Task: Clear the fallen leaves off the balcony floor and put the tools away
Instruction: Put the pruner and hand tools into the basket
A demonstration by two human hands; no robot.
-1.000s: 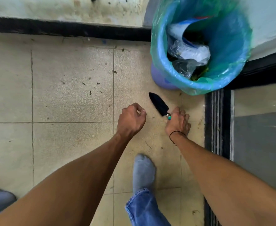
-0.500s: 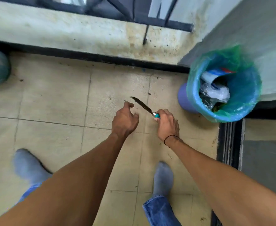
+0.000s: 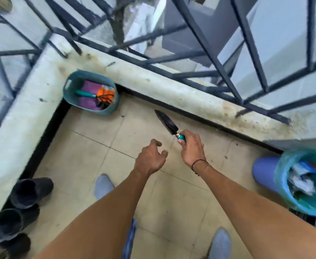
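Trowel [image 3: 167,122] gripped by right hand [image 3: 191,149], left hand [image 3: 149,158] loosely open, empty

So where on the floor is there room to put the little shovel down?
The bare tiles between the teal basket, the ledge and the lined bin are free. The left corner is crowded with black pots; the basket already holds a hand rake.

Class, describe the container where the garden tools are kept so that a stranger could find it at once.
Find the corner where the two pale balcony ledges meet under the dark railing. On the floor tucked into that corner sits a teal oval tub holding a teal-handled tool and purple and orange items. Unlike the bag-lined bin at the right, it has no liner.
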